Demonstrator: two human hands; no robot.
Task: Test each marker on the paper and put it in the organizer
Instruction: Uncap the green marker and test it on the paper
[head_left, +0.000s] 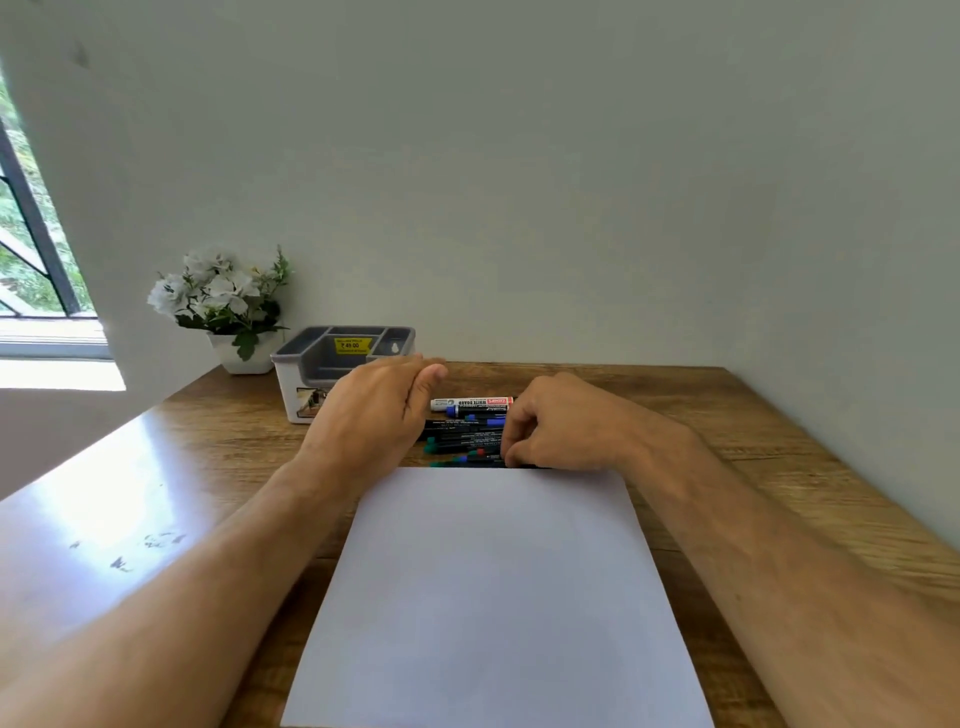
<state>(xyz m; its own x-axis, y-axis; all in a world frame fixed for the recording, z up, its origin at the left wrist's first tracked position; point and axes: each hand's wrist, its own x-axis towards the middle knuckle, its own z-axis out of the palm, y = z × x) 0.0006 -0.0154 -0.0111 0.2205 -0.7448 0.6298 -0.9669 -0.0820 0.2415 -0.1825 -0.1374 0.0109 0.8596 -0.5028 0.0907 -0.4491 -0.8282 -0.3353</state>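
Head view: glossy wood-grain surface (218, 457) against a plain wall; beyond the flat white paper (493, 597), right hand (561, 423) pinches a marker (467, 460), left hand (374, 405) open.

Single view, head-mounted, wide-angle. The camera sits above the near edge of the wooden table (779, 441), facing forward and tilted down. Both forearms enter from the bottom corners and converge toward frame centre. The sheet of paper (493, 597) fills the lower middle, close to the lens. The far table edge meets a plain wall (571, 182), which takes up the whole upper half. Straight lines bow near the borders. A window (31, 249) cuts into the left edge.
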